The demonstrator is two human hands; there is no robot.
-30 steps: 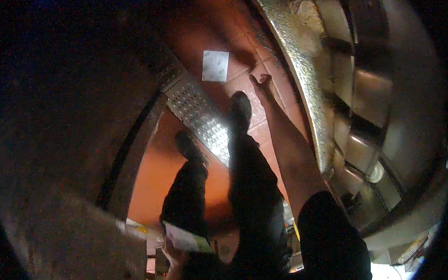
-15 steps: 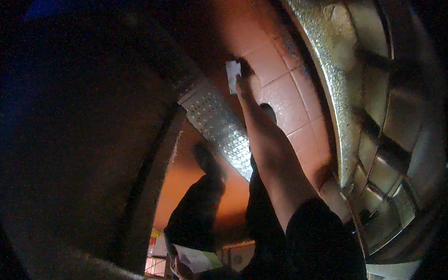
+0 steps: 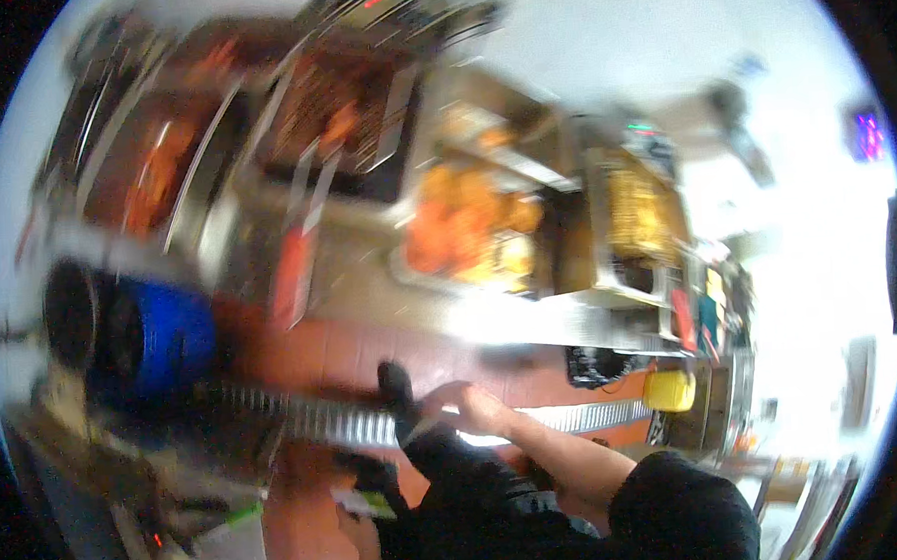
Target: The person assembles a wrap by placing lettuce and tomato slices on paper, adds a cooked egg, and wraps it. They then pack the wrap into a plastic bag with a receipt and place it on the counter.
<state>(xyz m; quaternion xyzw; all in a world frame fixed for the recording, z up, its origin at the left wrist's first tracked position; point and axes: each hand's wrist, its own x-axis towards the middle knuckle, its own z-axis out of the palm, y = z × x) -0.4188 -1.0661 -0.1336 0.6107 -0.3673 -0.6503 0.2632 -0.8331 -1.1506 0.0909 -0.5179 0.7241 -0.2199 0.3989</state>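
Observation:
The whole view is smeared by motion. My right hand [image 3: 482, 412] is low over the floor in front of me, its fingers closed on a small white slip of paper [image 3: 450, 410], mostly hidden by the hand. By my waist, at the lower left, my left hand [image 3: 360, 539] grips a flat white-and-green sheet [image 3: 366, 502]; whether it is paper or a packet is too blurred to tell. Below the right hand lie a metal floor drain grate [image 3: 325, 423] and one of my dark shoes [image 3: 395, 380].
Ahead stand steel fryer vats [image 3: 346, 114] with a red-handled basket [image 3: 293, 272], a tray of orange fried food [image 3: 456, 220] and a bin of yellow food [image 3: 638, 212]. A blue drum [image 3: 175, 327] is left, a yellow jug [image 3: 671, 390] and black bag [image 3: 602, 366] right.
My view has swung up from the dark, low space beside a metal grille to the lit fryer counter. My right arm has drawn back closer to my body; both hands keep their hold.

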